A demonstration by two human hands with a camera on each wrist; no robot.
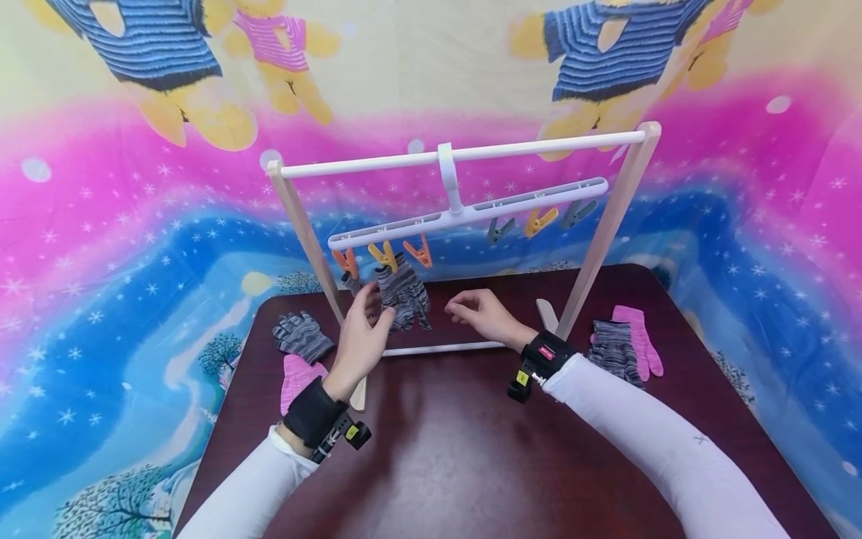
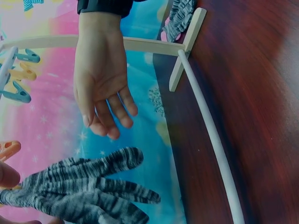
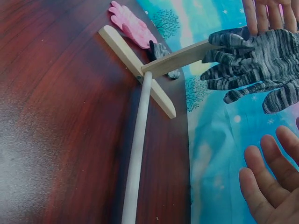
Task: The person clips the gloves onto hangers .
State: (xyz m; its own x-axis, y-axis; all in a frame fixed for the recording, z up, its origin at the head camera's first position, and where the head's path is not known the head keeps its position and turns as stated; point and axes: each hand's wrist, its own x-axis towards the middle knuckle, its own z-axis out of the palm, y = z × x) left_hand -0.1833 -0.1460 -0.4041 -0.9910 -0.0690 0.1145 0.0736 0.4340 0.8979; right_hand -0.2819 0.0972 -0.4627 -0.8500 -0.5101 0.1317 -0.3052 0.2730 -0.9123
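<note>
A grey striped knit glove (image 1: 402, 288) hangs fingers down below a yellow clothespin (image 1: 385, 257) on the white hanger (image 1: 404, 228). My left hand (image 1: 361, 340) is just left of it, thumb and fingers spread apart; in the right wrist view its straight fingertips (image 3: 262, 17) overlap the glove's upper edge, and contact is unclear. Grey fabric (image 1: 351, 283) shows under the orange clothespin (image 1: 346, 262), partly hidden by that hand. My right hand (image 1: 490, 317) hovers right of the glove, fingers loosely bent and holding nothing; in the left wrist view its palm (image 2: 105, 79) faces the camera.
A wooden stand with a white top bar (image 1: 539, 146) carries the hanger. Another orange clothespin (image 1: 420, 253) and several grey-blue and yellow ones hang without gloves. On the table (image 1: 458, 449), grey gloves (image 1: 301, 335) and pink gloves (image 1: 648, 348) lie at both sides.
</note>
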